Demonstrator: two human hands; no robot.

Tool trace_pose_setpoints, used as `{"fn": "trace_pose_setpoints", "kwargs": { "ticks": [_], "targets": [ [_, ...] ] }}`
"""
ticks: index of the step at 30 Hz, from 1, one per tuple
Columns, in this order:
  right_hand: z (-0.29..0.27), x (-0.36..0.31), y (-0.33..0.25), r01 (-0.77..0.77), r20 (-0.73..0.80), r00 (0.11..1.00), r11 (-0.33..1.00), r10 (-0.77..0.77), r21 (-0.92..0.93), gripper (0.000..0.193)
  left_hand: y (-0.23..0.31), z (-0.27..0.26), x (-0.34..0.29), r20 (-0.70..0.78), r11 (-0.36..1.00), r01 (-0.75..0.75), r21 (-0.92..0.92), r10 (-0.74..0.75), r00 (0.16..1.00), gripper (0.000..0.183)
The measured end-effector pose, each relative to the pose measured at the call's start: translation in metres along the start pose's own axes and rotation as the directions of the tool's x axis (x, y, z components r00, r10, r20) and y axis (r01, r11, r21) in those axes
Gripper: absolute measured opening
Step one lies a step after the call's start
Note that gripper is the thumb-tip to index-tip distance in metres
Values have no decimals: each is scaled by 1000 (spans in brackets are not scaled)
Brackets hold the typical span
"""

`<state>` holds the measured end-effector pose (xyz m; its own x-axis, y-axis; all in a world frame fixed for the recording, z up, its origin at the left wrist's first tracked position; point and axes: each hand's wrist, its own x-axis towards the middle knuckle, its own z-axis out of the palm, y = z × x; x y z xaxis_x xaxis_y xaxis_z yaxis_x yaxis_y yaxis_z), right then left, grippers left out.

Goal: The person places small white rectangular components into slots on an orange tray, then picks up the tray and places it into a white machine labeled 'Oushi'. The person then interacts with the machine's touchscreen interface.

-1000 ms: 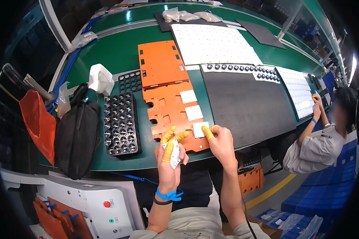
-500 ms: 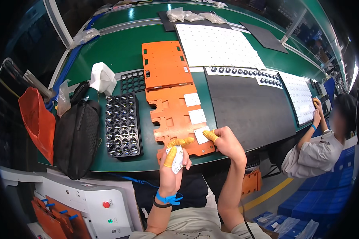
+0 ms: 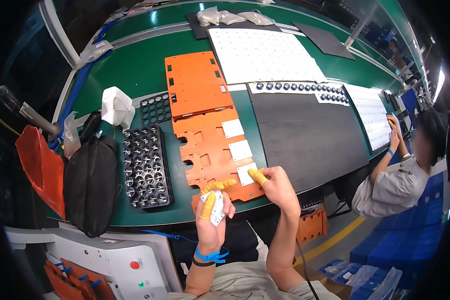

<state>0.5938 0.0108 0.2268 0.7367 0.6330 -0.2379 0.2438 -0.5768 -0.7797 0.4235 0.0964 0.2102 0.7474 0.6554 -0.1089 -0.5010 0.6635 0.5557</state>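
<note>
1. Both hands work at the near edge of the green counter (image 3: 135,75); yellow rubber finger cots cover several fingertips.
2. Left hand (image 3: 215,212) is closed around a small white perforated card (image 3: 217,211), thumb and forefinger pinching it just off the counter's edge, with a blue strap at the wrist.
3. Right hand (image 3: 277,185) is curled, its capped fingertip pressing on the nearest white square pad (image 3: 247,174) at the front of the long orange cut-out fixture plate (image 3: 210,150).
4. Two more white square pads (image 3: 240,149) sit in a row further up that plate.
5. A second orange plate (image 3: 197,85) lies flat just beyond it.
6. Left of the plates stands a black moulded tray of small round lens parts (image 3: 146,167), and beside that a black bag (image 3: 91,182).
7. Right of the plates lies a large dark grey mat (image 3: 310,135); behind it a big white sheet dotted with small parts (image 3: 265,55).
8. Further right, another person in a pale shirt (image 3: 395,185) leans both hands on a white panel (image 3: 372,112).
</note>
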Motion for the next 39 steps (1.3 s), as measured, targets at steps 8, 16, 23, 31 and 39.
{"fn": "trace_pose_setpoints", "kwargs": {
  "ticks": [8,16,23,31,39],
  "targets": [
    [-13,13,-2,-67,205,977,995,52,70,45,4,1,3,-22,998,22,-62,-24,999,32],
    [-24,27,-18,-137,307,942,990,135,-17,44,7,-5,-5,-46,986,44,-160,-52,998,31],
    [-18,22,-22,-192,217,961,978,170,81,33,18,-6,-13,-91,979,-2,-203,-16,996,29],
    [-24,33,-21,-239,275,933,971,230,-1,38,36,-4,-26,-131,967,-90,-237,59,990,30],
    [-27,42,-25,-203,359,909,977,213,-66,24,37,1,-24,-110,948,-83,-306,51,993,32]
  ]
}}
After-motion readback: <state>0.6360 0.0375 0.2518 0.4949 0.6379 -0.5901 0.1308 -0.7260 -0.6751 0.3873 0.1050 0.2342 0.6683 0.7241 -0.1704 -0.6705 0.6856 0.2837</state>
